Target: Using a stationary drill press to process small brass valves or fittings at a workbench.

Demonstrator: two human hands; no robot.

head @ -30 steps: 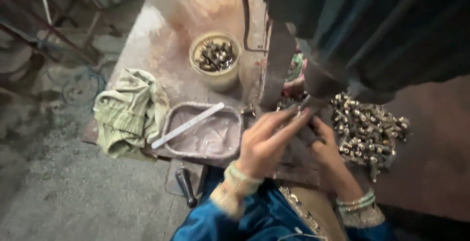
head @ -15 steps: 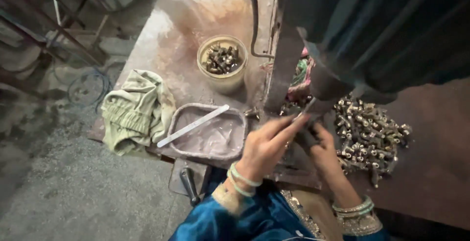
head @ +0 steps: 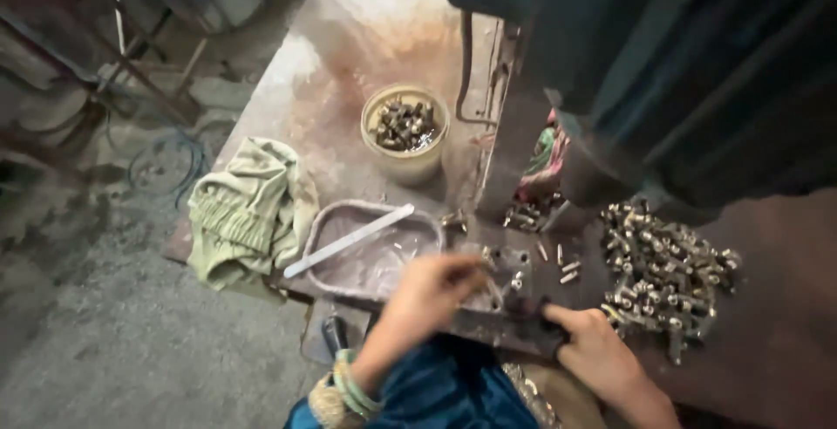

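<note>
My left hand point(head: 436, 288) hovers, blurred, with its fingers bunched at the left side of a small grey metal fixture point(head: 513, 274) with holes, which sits on the workbench below the machine. Whether the hand pinches a small part is unclear. My right hand point(head: 595, 352) rests at the bench's front edge, its thumb and fingers closed on the fixture's dark front edge. A heap of small metal fittings point(head: 667, 274) lies just right of the fixture, and a few loose ones point(head: 565, 268) lie between them.
A dark green machine body point(head: 663, 71) overhangs the bench at upper right. A cream bucket point(head: 408, 166) of fittings stands behind a shallow grey tray point(head: 324, 274) with a white strip point(head: 349, 239) across it. A green cloth point(head: 248, 213) hangs at the bench's left edge above the concrete floor.
Both hands have drawn back from under the machine toward me. The left hand has dropped to the fixture's left side, the right to the bench's front edge.
</note>
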